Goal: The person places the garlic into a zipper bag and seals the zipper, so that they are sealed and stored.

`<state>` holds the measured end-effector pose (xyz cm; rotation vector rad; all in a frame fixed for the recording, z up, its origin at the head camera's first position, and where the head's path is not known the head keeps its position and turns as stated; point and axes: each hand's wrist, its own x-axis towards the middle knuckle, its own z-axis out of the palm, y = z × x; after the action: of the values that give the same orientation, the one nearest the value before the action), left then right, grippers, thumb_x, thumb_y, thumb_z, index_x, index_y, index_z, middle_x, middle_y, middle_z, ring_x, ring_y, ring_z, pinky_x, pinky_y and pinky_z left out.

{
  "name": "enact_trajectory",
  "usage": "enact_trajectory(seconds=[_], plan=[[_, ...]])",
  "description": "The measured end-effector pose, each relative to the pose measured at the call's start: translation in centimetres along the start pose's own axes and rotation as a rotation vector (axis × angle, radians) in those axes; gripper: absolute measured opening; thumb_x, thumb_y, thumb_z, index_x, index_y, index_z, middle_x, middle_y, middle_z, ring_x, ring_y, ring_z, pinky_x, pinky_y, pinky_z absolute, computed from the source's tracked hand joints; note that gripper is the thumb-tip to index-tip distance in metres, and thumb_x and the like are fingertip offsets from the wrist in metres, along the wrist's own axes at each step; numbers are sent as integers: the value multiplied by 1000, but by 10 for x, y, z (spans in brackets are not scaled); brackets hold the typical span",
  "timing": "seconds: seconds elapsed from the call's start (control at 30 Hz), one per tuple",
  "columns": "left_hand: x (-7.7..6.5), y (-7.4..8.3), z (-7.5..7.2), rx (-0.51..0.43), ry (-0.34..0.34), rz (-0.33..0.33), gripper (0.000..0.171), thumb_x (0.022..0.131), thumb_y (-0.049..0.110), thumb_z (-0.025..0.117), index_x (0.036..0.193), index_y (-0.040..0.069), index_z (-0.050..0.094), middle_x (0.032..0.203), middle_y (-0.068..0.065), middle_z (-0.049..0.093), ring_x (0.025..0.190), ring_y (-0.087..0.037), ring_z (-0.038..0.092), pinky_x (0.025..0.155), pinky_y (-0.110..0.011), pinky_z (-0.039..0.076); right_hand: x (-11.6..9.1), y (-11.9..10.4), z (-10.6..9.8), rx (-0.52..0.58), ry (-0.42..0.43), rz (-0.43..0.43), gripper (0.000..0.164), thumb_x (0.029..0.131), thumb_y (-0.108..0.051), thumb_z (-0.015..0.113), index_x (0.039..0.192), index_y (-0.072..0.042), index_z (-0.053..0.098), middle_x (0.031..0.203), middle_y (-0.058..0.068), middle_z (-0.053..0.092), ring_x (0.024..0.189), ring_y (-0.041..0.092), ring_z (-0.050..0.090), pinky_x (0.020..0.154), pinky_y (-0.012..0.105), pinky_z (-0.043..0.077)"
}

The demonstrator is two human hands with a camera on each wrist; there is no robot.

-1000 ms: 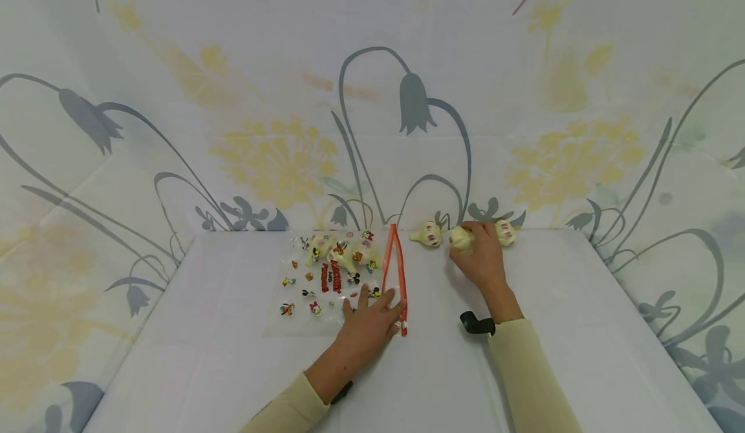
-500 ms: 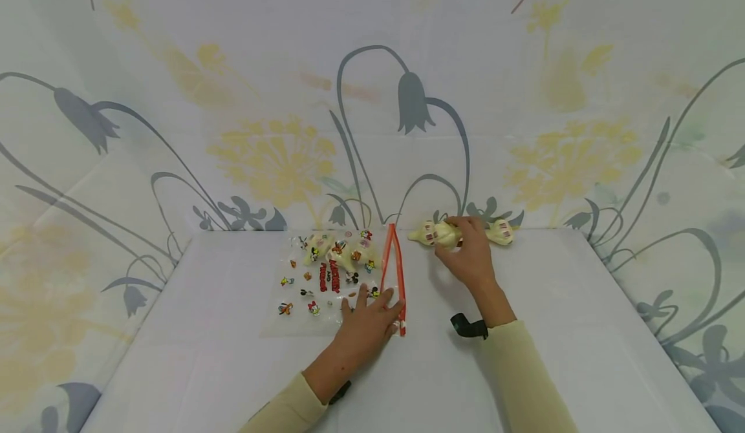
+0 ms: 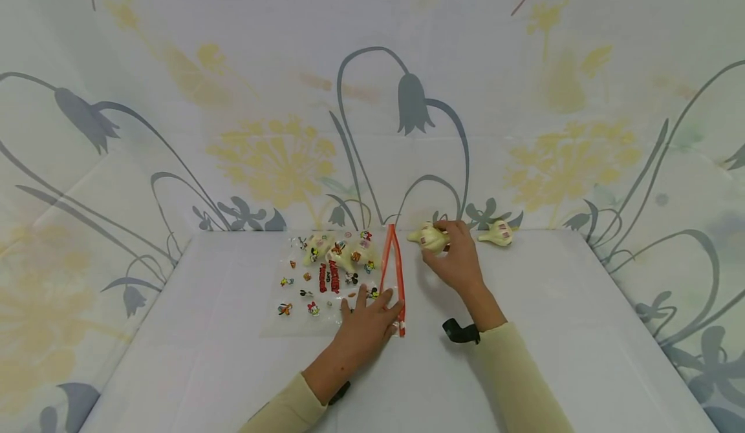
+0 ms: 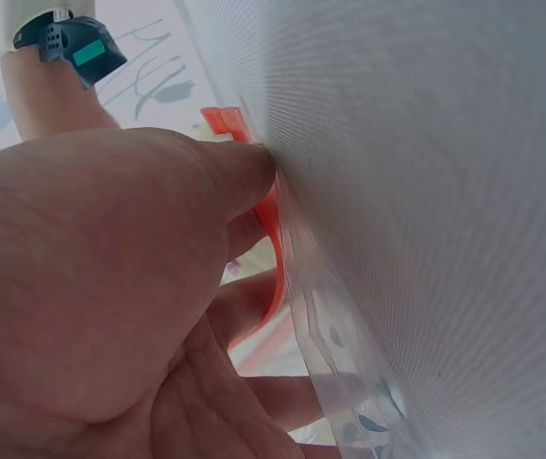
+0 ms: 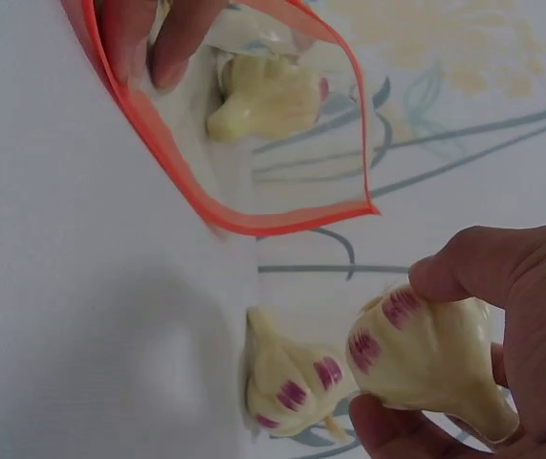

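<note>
My right hand [image 3: 462, 265] holds a garlic bulb [image 5: 430, 349], cream with purple patches, between thumb and fingers, raised off the table. Beside it lies another garlic bulb [image 5: 292, 382], partly hidden in the head view. Left of these is a clear zip bag [image 3: 302, 291] with cartoon prints and a red zip edge [image 5: 244, 222]. Its mouth gapes toward the right hand. Several bulbs lie inside, one garlic bulb [image 5: 268, 96] showing through the mouth. With fingers spread, my left hand [image 3: 363, 329] rests on the bag's near corner; its thumb [image 4: 244, 177] touches the red edge.
A further garlic bulb [image 3: 498, 233] lies to the right at the back of the white table [image 3: 233, 368]. Behind the table hangs a flower-printed cloth [image 3: 372, 97]. A dark wrist camera [image 3: 460, 331] sticks out from the right wrist.
The right hand has moved left with the held garlic bulb, from between the two loose bulbs to just in front of the left one. The left hand and bag stay put.
</note>
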<state>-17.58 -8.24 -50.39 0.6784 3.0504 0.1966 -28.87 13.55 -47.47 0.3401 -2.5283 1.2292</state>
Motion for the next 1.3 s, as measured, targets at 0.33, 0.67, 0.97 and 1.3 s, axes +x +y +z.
enact_trajectory(seconds=[0.33, 0.67, 0.97, 1.3], plan=[[1, -1, 1, 11, -7, -3, 48, 107, 42, 63, 153, 31, 59, 162, 1, 50, 148, -54, 40, 103, -78, 43, -4, 2, 21, 24, -60, -43, 58, 86, -8, 82, 138, 2, 58, 135, 20, 54, 116, 32, 59, 93, 49, 58], [1, -2, -1, -19, -24, -1, 49, 106, 41, 65, 154, 31, 58, 163, 0, 49, 149, -54, 39, 105, -78, 42, -9, -2, 34, 72, -118, -34, 57, 89, -8, 82, 140, 3, 58, 138, 21, 54, 115, 32, 61, 92, 49, 60], [1, -2, -2, 10, -14, -2, 49, 106, 42, 65, 153, 31, 60, 162, 0, 50, 148, -53, 42, 104, -77, 43, -11, -1, 47, 97, -183, -36, 54, 94, -8, 80, 143, 4, 59, 136, 21, 56, 120, 34, 62, 97, 47, 59], [-1, 0, -6, 14, 7, 10, 47, 105, 40, 66, 151, 29, 62, 160, 0, 52, 145, -53, 44, 102, -76, 46, -15, 4, 56, 79, -239, -31, 58, 99, -9, 76, 150, 6, 54, 147, 22, 51, 131, 35, 59, 103, 46, 57]])
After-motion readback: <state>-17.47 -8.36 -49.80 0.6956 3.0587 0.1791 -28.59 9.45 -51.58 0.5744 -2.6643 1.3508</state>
